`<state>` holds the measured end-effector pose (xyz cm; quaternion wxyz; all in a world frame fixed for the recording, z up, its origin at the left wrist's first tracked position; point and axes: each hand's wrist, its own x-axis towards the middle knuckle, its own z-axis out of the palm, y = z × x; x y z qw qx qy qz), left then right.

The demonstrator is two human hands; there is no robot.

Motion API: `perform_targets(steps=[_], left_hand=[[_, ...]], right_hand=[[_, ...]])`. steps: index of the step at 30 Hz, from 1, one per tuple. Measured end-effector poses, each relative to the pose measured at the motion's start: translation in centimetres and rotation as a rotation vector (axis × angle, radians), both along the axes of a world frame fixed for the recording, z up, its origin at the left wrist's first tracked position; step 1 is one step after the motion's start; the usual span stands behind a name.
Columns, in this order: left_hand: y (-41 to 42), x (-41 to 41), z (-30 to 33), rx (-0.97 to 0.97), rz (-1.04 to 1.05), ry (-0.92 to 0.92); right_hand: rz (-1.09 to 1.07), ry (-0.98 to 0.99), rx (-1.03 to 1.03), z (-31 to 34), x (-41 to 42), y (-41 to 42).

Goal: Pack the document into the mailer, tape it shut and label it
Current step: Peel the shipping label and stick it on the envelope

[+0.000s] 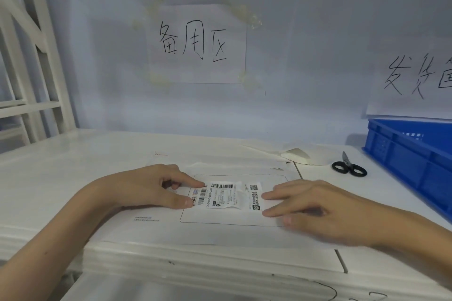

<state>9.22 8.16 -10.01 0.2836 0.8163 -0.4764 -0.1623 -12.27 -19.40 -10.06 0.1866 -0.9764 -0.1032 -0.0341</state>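
Note:
A white mailer (156, 230) lies flat on the white table, with a thin black outlined box printed on its face. Inside that box sits a shipping label (228, 197) with barcodes and a QR code, wrinkled in the middle. My left hand (156, 184) presses the label's left end with index finger and thumb. My right hand (310, 205) lies flat with its fingertips on the label's right end. The document is not visible.
Black-handled scissors (349, 166) lie at the right rear of the table. A blue plastic crate (413, 154) stands at the far right. A white tape-like lump (297, 155) rests behind the mailer. Handwritten paper signs hang on the wall; a white rack (34, 76) stands at left.

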Motion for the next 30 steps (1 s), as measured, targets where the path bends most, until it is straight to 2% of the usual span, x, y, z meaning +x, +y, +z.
perform_targets(steps=[3,4,9,15,26,30], left_hand=[[0.0,-0.1,0.1,0.021,0.005,-0.010],[-0.1,-0.1,0.1,0.027,0.003,-0.011],[-0.1,-0.2,0.0,0.049,0.022,-0.029],[-0.1,0.3,-0.4,0.037,0.044,-0.049],[0.0,0.1,-0.9,-0.012,0.061,-0.052],[0.2,-0.1,-0.9,-0.033,0.069,-0.106]], right_hand=[[-0.077,-0.090,0.186,0.6,1.4,0.2],[-0.082,-0.094,0.174,0.6,1.9,0.3],[-0.110,0.049,-0.143,-0.5,2.8,0.3],[-0.149,0.035,-0.258,-0.7,2.1,0.1],[-0.180,0.023,-0.274,-0.7,1.4,0.6],[-0.180,0.003,-0.265,-0.9,1.4,0.6]])
